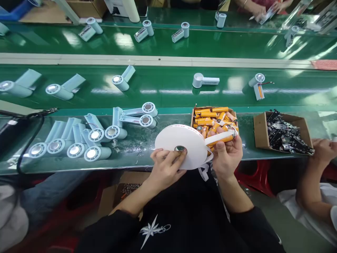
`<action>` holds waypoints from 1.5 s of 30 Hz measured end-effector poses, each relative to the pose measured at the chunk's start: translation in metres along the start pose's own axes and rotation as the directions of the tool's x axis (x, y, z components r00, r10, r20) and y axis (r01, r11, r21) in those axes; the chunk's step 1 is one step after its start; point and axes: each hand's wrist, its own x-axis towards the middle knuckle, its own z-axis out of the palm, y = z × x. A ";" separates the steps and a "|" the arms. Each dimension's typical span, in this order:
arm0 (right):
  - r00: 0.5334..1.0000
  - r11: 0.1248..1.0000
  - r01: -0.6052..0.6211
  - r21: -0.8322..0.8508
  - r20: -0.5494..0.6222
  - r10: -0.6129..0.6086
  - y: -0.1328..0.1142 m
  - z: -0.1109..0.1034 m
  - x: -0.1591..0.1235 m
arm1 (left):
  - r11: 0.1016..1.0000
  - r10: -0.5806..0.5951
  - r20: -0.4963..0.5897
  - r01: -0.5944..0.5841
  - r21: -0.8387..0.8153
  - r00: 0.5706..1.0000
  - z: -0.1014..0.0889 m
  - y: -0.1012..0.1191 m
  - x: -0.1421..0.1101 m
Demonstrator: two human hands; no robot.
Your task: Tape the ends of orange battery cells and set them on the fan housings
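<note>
My left hand [168,168] grips a large white roll of tape [181,140] at its centre hole, tilted over the table edge. A strip of white tape runs from the roll to my right hand [228,154]. In those fingers lies an orange battery [223,140] with the white strip along its upper side. Loose backing ribbon [204,172] dangles below the roll. Just behind my right hand stands a cardboard box of orange batteries [206,121], partly hidden by the hand and the roll.
Light-blue fan bodies [96,135] cluster on the left of the table. A cardboard box [262,131] of black circuit boards stands at right, near another person's hand [325,149]. Green conveyor belts [163,79] behind carry more fans. An open carton [107,200] sits below the table.
</note>
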 end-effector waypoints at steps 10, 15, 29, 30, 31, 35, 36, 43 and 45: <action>0.959 0.961 0.275 -0.034 0.078 -0.271 -0.070 -0.060 0.086 | 0.998 -0.041 0.184 0.049 -0.038 0.982 -0.017 -0.035 -0.049; 0.971 0.992 -0.130 -0.002 0.204 0.127 -0.025 -0.061 0.037 | 0.956 -0.279 0.475 0.287 0.057 0.835 -0.013 -0.096 -0.063; 0.715 0.897 -0.433 -0.093 0.570 0.404 -0.018 -0.054 -0.002 | 0.761 0.098 0.149 0.022 -0.648 0.984 -0.009 -0.017 0.076; 0.695 0.889 -0.444 -0.109 0.584 0.419 -0.018 -0.055 -0.004 | 0.721 0.116 0.182 0.043 -0.692 0.976 -0.006 -0.014 0.083; 0.677 0.883 -0.453 -0.125 0.596 0.432 -0.018 -0.056 -0.005 | 0.689 0.128 0.223 0.075 -0.721 0.966 -0.002 -0.013 0.089; 0.627 0.877 -0.439 -0.198 0.632 0.456 -0.020 -0.059 -0.004 | 0.662 0.134 0.363 0.189 -0.725 0.922 0.002 -0.013 0.097; 0.603 0.877 -0.415 -0.242 0.649 0.464 -0.020 -0.060 -0.002 | 0.689 0.137 0.376 0.184 -0.701 0.916 0.000 -0.013 0.098; 0.479 0.888 -0.027 -0.459 0.774 0.415 -0.023 -0.056 0.010 | 0.731 0.582 0.409 -0.232 -0.641 0.703 -0.019 0.002 0.143; 0.550 0.924 -0.149 -0.353 0.747 0.374 -0.026 -0.059 0.012 | 0.663 0.628 0.402 -0.187 -0.725 0.667 -0.011 0.004 0.168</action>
